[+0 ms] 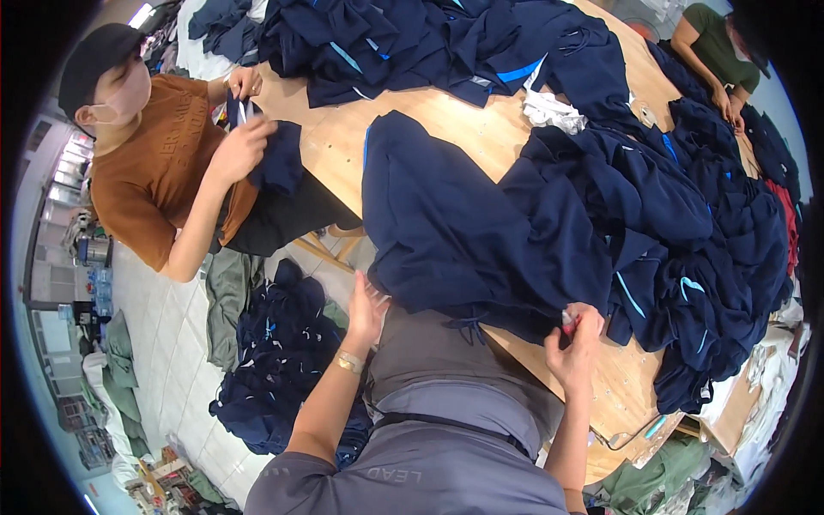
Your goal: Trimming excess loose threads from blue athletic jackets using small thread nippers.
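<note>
A pair of navy trousers (481, 223), drawstring hanging at its near edge, lies spread across the table corner in front of me. My left hand (367, 307) is beside the garment's near left edge, palm turned toward it and fingers stretched apart; whether the fingertips touch the cloth I cannot tell. At the near right edge of the trousers, my right hand (577, 348) is closed around a small red and whitish tool (567, 324). Most of that tool is hidden by my fingers, so its kind does not show.
Navy garments heap on the wooden table (322, 129) at the back (438, 47) and right (687, 232). A white crumpled cloth (554, 112) lies between. More navy pieces (283, 360) pile on the floor at left. One co-worker (163, 163) handles navy cloth at left; another (717, 51) works far right.
</note>
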The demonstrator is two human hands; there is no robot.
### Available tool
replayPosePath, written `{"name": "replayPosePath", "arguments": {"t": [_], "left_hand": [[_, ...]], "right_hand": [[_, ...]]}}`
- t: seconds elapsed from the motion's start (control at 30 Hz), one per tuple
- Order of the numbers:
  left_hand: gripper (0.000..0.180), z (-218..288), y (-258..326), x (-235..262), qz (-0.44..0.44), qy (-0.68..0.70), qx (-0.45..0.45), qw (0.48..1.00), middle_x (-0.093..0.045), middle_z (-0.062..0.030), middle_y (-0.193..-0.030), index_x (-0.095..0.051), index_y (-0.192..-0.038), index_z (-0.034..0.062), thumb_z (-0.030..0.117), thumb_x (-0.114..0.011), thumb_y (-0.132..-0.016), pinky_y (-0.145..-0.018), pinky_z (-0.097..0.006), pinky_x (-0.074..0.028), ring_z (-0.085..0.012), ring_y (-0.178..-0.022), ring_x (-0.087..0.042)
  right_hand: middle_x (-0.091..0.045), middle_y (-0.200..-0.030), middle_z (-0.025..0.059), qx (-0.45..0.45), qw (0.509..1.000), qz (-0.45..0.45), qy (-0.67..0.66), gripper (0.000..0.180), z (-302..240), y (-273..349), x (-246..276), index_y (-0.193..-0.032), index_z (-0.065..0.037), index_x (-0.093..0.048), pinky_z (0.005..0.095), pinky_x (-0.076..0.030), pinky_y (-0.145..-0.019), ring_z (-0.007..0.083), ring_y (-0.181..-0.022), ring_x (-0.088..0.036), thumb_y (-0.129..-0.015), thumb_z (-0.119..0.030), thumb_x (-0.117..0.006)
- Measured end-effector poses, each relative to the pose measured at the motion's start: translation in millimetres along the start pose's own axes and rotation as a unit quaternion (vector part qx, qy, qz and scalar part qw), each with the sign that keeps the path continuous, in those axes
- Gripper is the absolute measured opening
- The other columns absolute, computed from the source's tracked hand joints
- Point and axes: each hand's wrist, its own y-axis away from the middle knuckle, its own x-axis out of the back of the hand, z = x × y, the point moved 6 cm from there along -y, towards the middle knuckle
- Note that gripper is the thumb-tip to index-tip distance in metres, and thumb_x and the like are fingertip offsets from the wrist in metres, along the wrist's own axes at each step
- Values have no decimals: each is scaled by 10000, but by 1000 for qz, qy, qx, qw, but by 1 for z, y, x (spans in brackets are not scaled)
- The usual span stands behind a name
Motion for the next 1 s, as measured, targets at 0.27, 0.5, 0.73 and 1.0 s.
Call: {"name": "replayPosePath", "arguments": {"t": [0.27, 0.5, 0.73, 1.0], "left_hand": [[218, 27, 45, -78, -191, 49, 68, 978, -594, 13, -837, -539, -901, 153, 366, -576, -869, -524, -225, -375, -93, -654, -517], [222, 38, 74, -149, -252, 8, -52, 966, -578, 27, -768, -549, -860, 133, 350, -533, -902, -520, -184, -360, -61, -641, -499], [182, 41, 113, -210, -375, 21, -69, 924, -540, 29, -922, -528, -1010, 76, 236, -516, -925, -767, -222, -409, -45, -836, -485], [193, 59, 135, -234, -363, -33, -228, 903, -493, 70, -788, -533, -856, 77, 231, -466, -950, -656, -169, -358, -14, -732, -415]], "right_hand": [[-567, -673, 58, -125, 931, -122, -321, 383, -52, -5, -71, -833, -21, -399, 237, -432, -554, 100, -593, -526, -730, -156, -742], [-407, -789, -2, -198, 889, 22, -413, 331, -41, -21, -86, -828, -55, -384, 187, -368, -642, 76, -714, -426, -750, -56, -706], [-341, -627, 6, -88, 916, 158, -357, 374, -53, -34, -33, -722, -50, -321, 204, -298, -479, 81, -557, -319, -744, -16, -692], [-525, -758, 61, -13, 926, 216, -309, 305, -45, -36, 23, -772, -48, -380, 200, -352, -517, 90, -560, -404, -731, 42, -669]]}}
